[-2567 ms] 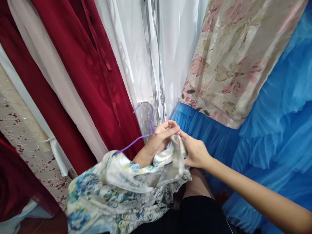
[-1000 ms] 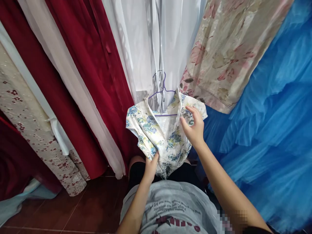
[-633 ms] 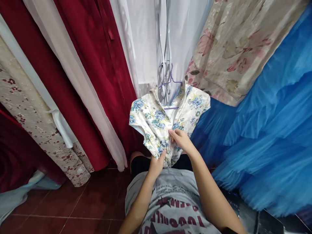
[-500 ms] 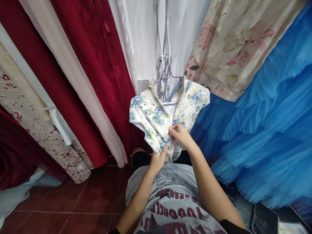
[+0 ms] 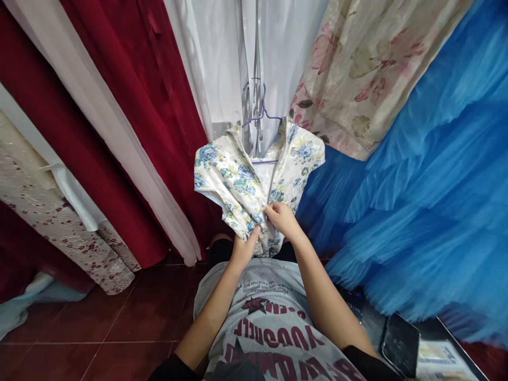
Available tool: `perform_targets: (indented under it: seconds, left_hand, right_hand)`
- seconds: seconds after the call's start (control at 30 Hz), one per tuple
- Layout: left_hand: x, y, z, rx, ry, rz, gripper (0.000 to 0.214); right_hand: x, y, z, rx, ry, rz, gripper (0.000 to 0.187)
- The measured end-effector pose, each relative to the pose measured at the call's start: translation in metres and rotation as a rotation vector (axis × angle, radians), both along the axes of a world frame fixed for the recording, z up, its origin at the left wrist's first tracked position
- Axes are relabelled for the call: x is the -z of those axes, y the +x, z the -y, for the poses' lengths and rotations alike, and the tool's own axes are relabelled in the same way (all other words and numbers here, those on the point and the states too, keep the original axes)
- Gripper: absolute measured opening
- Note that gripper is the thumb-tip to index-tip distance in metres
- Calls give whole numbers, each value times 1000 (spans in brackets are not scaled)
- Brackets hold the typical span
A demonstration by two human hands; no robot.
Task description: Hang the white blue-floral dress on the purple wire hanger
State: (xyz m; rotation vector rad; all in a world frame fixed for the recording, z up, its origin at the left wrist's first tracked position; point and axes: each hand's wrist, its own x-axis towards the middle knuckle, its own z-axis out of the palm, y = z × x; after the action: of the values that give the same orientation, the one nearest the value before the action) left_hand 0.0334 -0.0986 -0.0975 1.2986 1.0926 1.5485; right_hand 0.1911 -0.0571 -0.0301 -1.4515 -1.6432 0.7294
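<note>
A small white garment with blue flowers (image 5: 238,180) hangs in front of me on a purple wire hanger (image 5: 262,112). The hanger is hooked on a shiny metal rack (image 5: 254,63). My left hand (image 5: 244,246) pinches the garment's lower left front edge. My right hand (image 5: 281,217) is closed on the front opening just above and to the right. Both hands meet at the garment's middle seam, a few centimetres apart.
Dark red gowns (image 5: 130,106) and a white sheer drape (image 5: 83,111) hang at left. A floral cream dress (image 5: 369,69) and a big blue tulle skirt (image 5: 428,201) fill the right. Red floor tiles (image 5: 99,338) lie below. A dark phone (image 5: 400,344) lies at lower right.
The garment went from bunched in my lap to hanging on the rack by its hanger. My right hand dropped from its shoulder to the front opening, beside my left hand.
</note>
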Motion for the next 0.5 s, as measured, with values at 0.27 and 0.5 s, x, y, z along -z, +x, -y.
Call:
perform_targets:
  seconds: [0.27, 0.5]
  left_hand:
    - [-23, 2, -16, -400, 517, -425, 44]
    - [-14, 30, -25, 58, 380, -515, 10]
  right_hand:
    - [-19, 9, 18, -153, -38, -151, 24]
    - [-33, 11, 9, -139, -47, -422, 27]
